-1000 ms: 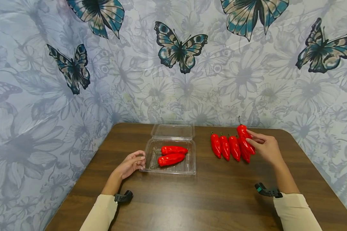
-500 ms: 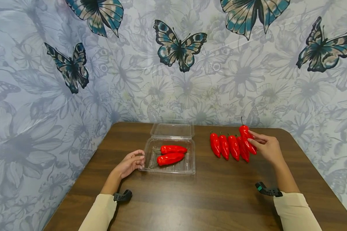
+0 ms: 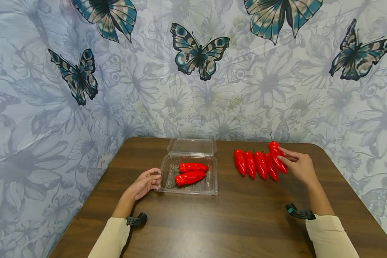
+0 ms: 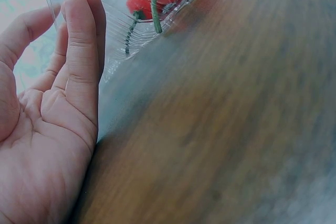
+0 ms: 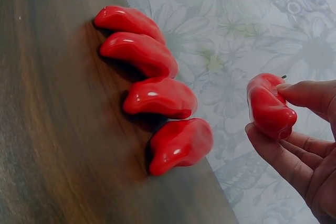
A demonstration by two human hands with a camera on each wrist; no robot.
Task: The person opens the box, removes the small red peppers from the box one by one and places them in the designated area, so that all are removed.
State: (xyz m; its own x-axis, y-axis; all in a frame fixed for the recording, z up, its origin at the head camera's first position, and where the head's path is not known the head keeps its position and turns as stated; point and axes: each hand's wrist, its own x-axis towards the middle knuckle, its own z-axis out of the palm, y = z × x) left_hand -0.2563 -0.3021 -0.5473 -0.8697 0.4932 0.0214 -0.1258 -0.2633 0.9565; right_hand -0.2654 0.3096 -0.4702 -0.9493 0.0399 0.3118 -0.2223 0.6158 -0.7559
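Note:
My right hand (image 3: 298, 165) pinches a glossy red pepper (image 5: 265, 103) between thumb and fingers, and the right wrist view shows it raised off the table. Beside it, several more red peppers (image 3: 260, 165) lie in a row, their stems toward the wall. A clear plastic clamshell container (image 3: 213, 186) stands to the left, lid (image 3: 193, 145) folded back. Inside it are two red peppers, one behind (image 3: 193, 167) and one in front (image 3: 189, 178), with green stems pointing left. My left hand (image 3: 146, 184) holds the container's left rim between thumb and fingertips.
All of this is on a dark brown wooden table (image 3: 193, 222) with rounded far corners. Behind its far edge hangs a pale floral backdrop (image 3: 225, 96) with printed butterflies. Black straps circle both wrists.
The right hand has shifted the held pepper slightly right, away from the row, uncovering the last pepper there. My left hand stays at the container's rim.

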